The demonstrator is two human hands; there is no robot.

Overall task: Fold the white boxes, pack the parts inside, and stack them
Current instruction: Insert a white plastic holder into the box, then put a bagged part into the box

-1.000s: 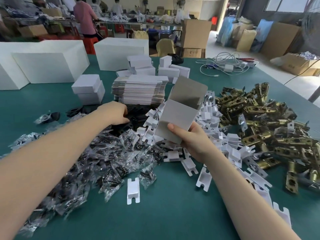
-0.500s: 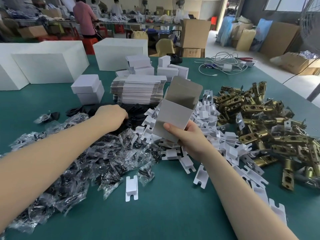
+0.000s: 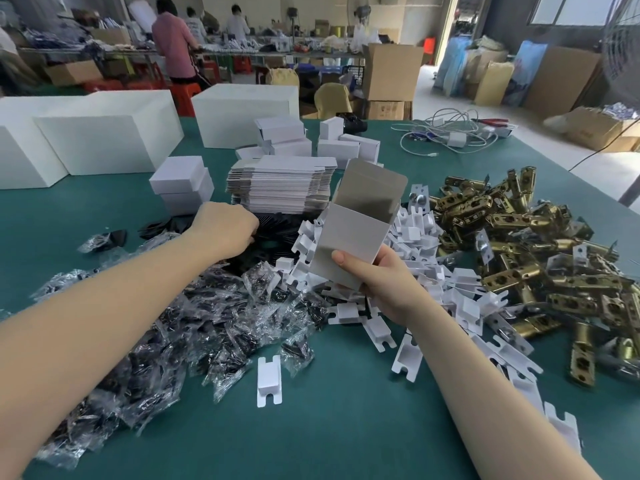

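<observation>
1. We see our right hand (image 3: 382, 284) holding a small white box (image 3: 349, 242) above the green table (image 3: 329, 427), thumb on the near face and fingers curled round its lower right corner.
2. The box is folded into shape, tilted away from us, its top open and its lid flap standing up at the far side; the inside looks grey and we see nothing in it.
3. Our left hand (image 3: 225, 228) reaches to the far left of the box, its fingers bent down into a pile of black parts (image 3: 277, 230); the fingertips are hidden, so we cannot tell whether they pinch anything.
4. Just beyond that pile sits a stack of flat unfolded box blanks (image 3: 280, 185), and to its left 2 folded white boxes (image 3: 181, 188) are stacked 1 on the other.
5. More small folded boxes (image 3: 332, 145) lie loosely at the far side of the blanks.
6. A heap of clear plastic bags with dark contents (image 3: 173, 323) spreads across the near left, under our left forearm.
7. White card inserts (image 3: 426, 265) pile up beneath and to the right of the held box, 1 lying alone near us (image 3: 269, 381).
8. Brass latch parts (image 3: 540, 244) form a heap on the right.
9. Large white blocks (image 3: 104, 133) stand at the far left, and white cables (image 3: 450, 133) lie at the far right.
</observation>
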